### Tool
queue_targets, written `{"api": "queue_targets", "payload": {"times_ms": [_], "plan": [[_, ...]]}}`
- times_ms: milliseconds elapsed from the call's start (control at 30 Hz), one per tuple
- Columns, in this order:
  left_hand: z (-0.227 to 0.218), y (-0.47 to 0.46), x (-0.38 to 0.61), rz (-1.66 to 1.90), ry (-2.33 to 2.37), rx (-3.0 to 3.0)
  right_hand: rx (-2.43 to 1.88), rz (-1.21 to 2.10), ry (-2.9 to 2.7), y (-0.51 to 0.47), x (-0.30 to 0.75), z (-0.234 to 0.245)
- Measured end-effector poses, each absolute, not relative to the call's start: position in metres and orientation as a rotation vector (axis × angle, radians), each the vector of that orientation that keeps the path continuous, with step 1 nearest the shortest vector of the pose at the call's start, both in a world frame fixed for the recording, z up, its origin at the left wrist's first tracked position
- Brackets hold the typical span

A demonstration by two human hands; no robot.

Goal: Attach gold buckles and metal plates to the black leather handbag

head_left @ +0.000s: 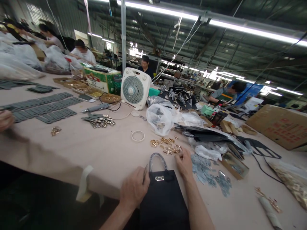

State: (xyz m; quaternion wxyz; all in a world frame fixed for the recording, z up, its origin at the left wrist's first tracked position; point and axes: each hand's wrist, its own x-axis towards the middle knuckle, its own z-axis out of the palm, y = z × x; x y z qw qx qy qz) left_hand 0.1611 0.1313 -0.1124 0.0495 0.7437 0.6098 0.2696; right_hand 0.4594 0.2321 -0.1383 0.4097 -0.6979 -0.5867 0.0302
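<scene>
A black handbag lies at the table's front edge, its handle wrapped in clear film. Near its top sits a gold-toned metal lock plate. My left hand is closed beside the bag's upper left corner, with a thin, dark, pointed metal tool rising between thumb and fingers; its exact kind is unclear. To the bag's right, my right hand reaches to the edge of a pile of small gold metal fittings. Its fingers are bent together at the pile, and whatever lies between them is hidden.
A white tape roll lies left of the fittings. Beyond are a box fan, a grey electric screwdriver and rows of grey straps. Blue-grey film scraps lie right. Another person's hand shows at far left.
</scene>
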Motion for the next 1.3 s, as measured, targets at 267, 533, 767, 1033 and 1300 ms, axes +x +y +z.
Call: {"api": "queue_targets", "payload": {"times_ms": [267,533,767,1033,1300], "plan": [[-0.111,0.131,0.160,0.840,1.837,2.254,-1.827,0.215,-1.471,0.255,0.468,-0.125],[-0.107,0.129,0.160,0.759,1.828,2.196,-1.639,0.243,-1.108,0.233,0.462,-0.117],[-0.115,0.132,0.159,1.155,1.686,1.927,-1.398,0.353,-0.951,0.186,0.465,-0.085],[-0.092,0.141,0.161,1.175,1.240,2.452,-1.348,0.877,-0.998,0.105,0.423,-0.080],[-0.063,0.151,0.214,0.386,1.271,2.416,-1.556,0.813,-1.084,0.075,0.408,-0.118]]}}
